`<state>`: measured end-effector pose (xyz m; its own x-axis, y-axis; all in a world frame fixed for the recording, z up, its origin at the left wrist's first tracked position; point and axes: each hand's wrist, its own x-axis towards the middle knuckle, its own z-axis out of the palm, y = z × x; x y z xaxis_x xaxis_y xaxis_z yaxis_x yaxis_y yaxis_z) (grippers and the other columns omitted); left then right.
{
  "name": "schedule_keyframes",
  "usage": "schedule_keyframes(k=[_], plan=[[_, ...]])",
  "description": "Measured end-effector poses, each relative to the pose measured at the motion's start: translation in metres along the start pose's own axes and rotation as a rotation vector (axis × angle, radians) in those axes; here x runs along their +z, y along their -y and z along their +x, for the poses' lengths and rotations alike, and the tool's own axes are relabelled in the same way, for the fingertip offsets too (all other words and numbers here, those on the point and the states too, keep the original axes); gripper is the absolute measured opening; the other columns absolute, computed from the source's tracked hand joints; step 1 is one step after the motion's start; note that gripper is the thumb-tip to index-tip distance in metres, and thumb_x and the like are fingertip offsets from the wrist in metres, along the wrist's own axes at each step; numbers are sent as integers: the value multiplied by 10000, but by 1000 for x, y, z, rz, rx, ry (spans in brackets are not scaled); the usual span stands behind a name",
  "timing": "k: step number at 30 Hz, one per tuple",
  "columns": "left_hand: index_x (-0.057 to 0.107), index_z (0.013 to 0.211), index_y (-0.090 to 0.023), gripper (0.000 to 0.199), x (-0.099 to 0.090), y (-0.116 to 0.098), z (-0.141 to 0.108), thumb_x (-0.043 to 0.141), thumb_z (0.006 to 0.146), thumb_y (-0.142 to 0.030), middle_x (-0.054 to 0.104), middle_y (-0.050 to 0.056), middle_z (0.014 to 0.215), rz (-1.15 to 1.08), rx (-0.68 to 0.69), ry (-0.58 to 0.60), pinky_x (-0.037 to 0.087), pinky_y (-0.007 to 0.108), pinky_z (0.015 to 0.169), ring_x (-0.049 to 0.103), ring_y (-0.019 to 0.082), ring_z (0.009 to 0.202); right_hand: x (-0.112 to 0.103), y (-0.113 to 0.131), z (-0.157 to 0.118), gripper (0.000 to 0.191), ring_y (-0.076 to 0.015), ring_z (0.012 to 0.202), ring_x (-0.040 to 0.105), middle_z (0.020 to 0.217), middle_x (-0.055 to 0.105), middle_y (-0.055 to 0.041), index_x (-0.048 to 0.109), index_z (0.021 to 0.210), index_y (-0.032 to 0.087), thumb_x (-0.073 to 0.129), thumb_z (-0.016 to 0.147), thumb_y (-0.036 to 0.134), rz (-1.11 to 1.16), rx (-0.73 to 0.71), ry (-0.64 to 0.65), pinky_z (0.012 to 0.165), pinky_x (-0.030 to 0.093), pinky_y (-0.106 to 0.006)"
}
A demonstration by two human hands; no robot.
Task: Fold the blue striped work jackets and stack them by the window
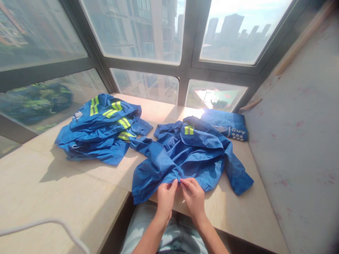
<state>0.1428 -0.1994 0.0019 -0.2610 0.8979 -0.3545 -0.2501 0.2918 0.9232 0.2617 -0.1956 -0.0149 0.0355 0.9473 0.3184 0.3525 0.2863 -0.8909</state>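
A blue work jacket (pixel 196 151) with a yellow-green reflective patch lies spread on the sill, its near hem towards me. At the middle of that hem, my left hand (pixel 166 195) pinches the cloth between thumb and fingers. Close beside it on the right, my right hand (pixel 192 194) pinches the hem too, the fingertips almost meeting. What small part sits between the fingertips is hidden. One sleeve stretches out to the right and another part folds over to the left.
To the left lies a crumpled blue jacket (pixel 100 130) with yellow-green stripes. A folded blue garment with white print (pixel 238 123) rests behind on the right. A white cable (pixel 60 222) crosses the near left of the pale surface (pixel 106 197). Windows and a papered wall (pixel 299 141) enclose it.
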Motion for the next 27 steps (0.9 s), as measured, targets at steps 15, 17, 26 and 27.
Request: schedule_keyframes(k=[15,17,26,27], plan=[[784,806,-131,359,0,12,3,903,635,-424,768,84,844,-191,-77,11,532,288,743,676,183,743,6,-11,-5,238,-219,873,691,919,737,-71,783,744,217,549,779,233,339,361,65,812,555,-313],[782,804,-131,380,0,10,4,902,627,-445,764,85,826,-175,-66,-16,531,285,707,673,183,716,2,-8,-2,219,-230,848,697,899,759,-75,788,770,213,580,767,280,372,442,45,790,559,-322],[750,759,-132,438,-2,15,8,843,669,-550,741,85,730,7,25,-58,511,282,661,649,191,658,-9,-1,1,218,-228,814,704,849,774,-64,774,778,208,589,782,324,310,449,19,780,570,-324],[744,750,-136,439,-2,15,8,839,669,-557,734,79,717,19,32,-61,504,278,656,642,189,652,-9,-1,1,220,-231,820,707,850,775,-65,773,780,208,583,786,319,305,438,25,785,572,-327]])
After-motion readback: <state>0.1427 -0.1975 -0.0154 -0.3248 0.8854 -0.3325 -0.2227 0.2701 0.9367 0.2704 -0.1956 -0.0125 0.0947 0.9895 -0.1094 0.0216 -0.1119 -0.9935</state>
